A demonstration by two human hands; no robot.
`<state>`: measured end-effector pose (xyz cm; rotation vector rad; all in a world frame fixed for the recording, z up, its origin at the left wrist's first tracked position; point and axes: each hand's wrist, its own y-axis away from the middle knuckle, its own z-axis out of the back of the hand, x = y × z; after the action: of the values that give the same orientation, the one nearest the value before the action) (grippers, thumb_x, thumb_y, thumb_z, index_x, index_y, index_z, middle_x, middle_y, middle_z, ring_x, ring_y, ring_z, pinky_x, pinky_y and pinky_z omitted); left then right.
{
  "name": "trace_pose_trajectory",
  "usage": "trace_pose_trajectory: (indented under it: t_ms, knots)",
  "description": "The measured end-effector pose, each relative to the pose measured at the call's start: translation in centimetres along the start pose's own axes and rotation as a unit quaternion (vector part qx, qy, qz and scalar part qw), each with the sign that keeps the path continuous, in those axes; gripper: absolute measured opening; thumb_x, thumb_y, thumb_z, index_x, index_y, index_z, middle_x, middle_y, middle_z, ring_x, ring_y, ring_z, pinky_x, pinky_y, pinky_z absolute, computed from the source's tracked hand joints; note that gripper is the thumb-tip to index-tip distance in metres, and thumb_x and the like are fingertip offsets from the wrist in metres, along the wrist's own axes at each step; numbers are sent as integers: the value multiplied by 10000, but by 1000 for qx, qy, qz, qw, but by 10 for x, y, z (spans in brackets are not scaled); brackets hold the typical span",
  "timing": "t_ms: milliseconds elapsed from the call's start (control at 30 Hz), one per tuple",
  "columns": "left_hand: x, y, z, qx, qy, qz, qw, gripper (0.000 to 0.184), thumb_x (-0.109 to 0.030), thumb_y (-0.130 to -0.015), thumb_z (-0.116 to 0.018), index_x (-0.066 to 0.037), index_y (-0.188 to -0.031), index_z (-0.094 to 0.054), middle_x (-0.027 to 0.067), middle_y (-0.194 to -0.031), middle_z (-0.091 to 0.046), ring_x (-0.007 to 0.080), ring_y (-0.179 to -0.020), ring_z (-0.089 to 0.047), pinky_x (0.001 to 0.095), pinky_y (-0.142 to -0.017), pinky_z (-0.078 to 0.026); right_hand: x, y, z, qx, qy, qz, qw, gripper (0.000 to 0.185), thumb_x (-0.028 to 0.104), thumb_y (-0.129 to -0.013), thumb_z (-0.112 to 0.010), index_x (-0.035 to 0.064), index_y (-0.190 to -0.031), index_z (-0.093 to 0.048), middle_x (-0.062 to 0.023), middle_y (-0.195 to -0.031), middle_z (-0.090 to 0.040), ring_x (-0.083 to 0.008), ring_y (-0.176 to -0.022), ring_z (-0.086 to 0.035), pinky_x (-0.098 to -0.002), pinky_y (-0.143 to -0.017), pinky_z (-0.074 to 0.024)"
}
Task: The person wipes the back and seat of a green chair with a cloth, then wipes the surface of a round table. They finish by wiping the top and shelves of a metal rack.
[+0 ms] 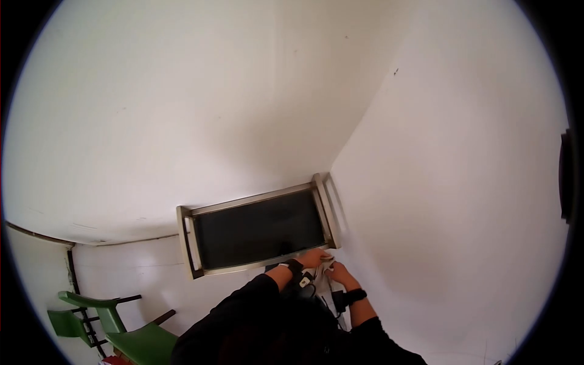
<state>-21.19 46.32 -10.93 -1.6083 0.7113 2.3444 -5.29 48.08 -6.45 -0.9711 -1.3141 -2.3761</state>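
A low table (258, 230) with a dark top and a pale metal-like frame stands in the corner. My left hand (313, 258) is at the table's near right edge, its fingers closed on a light, cloth-like item (327, 263). Just right of it and slightly lower, my right hand (339, 273) is closed on the same item. Both wrists carry black bands. Dark cables and a small white piece (305, 280) show below my hands, close to my body. Their far ends are hidden.
Green chairs (146, 342) with dark legs stand at the lower left. White walls (426, 182) meet in a corner behind the table. A dark object (566, 176) is at the far right edge. Something red (114, 361) shows at the bottom left.
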Motion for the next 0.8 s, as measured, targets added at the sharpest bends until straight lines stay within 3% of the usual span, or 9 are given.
trace_pose_trajectory:
  t_ms: [67,100,200,333,467,600,667,700,800]
  knots:
    - [-16,26,27,-64,54,18,996,388,7,-638,-477,-74,-1007,-565,161,-948,-569,325,-898,-523,348,-786,-413,-3,-19,-8,44,59,4,997,517,252,-661,-646,-4,-1070,-459,-186,-1097,-480,-297,-990,-475,-341,-827,-381]
    - [-23,40,42,-39,45,13,998,428,9,-658,-442,-28,-1078,-514,191,-1011,-544,248,-897,-541,305,-766,-412,8,-20,-10,93,19,49,994,560,279,-663,-655,0,-1097,-436,-162,-1094,-487,-278,-985,-481,-340,-830,-380]
    - [-35,86,59,-117,107,58,986,408,-7,-661,-471,-20,-1066,-522,162,-992,-563,219,-894,-542,300,-758,-418,58,-8,-19,161,-44,136,976,636,329,-675,-668,10,-1147,-386,-105,-1094,-493,-215,-978,-485,-326,-838,-376]
    - [-49,146,52,-229,129,98,960,367,-23,-691,-478,-16,-1054,-532,130,-934,-585,163,-834,-539,287,-729,-429,74,-15,-58,181,-115,202,956,410,207,-721,-607,-18,-1040,-479,-118,-988,-553,-195,-887,-529,-303,-779,-407]
    - [-32,190,17,-306,194,188,913,357,-39,-711,-473,-25,-1063,-528,118,-913,-591,150,-805,-537,272,-684,-433,88,-8,-78,178,61,244,951,272,106,-699,-535,20,-956,-542,-143,-864,-580,-224,-814,-550,-319,-718,-419]
    - [-5,211,1,-376,214,188,882,374,6,-659,-469,-19,-1023,-551,94,-837,-602,149,-729,-542,258,-640,-427,77,-27,-93,103,106,261,954,249,109,-699,-536,15,-928,-563,-162,-861,-581,-276,-819,-556,-342,-718,-425]
    - [6,216,0,-366,100,180,907,360,-1,-666,-463,-12,-1013,-555,92,-812,-601,146,-719,-539,258,-636,-424,66,-30,-96,-40,66,303,950,246,99,-696,-531,24,-927,-574,-165,-857,-587,-292,-816,-559,-338,-711,-434]
    - [3,221,3,-354,129,177,909,311,-76,-730,-467,-26,-1025,-548,128,-931,-592,201,-860,-551,294,-728,-420,66,-27,-97,-36,75,298,951,246,99,-696,-531,24,-927,-574,-165,-857,-587,-292,-816,-559,-338,-711,-434]
    - [1,226,15,-313,199,222,902,330,-60,-700,-494,-32,-1025,-549,160,-1022,-546,257,-906,-534,322,-778,-408,75,-24,-96,-58,74,296,951,232,79,-687,-526,34,-905,-591,-158,-855,-593,-291,-803,-564,-329,-699,-443]
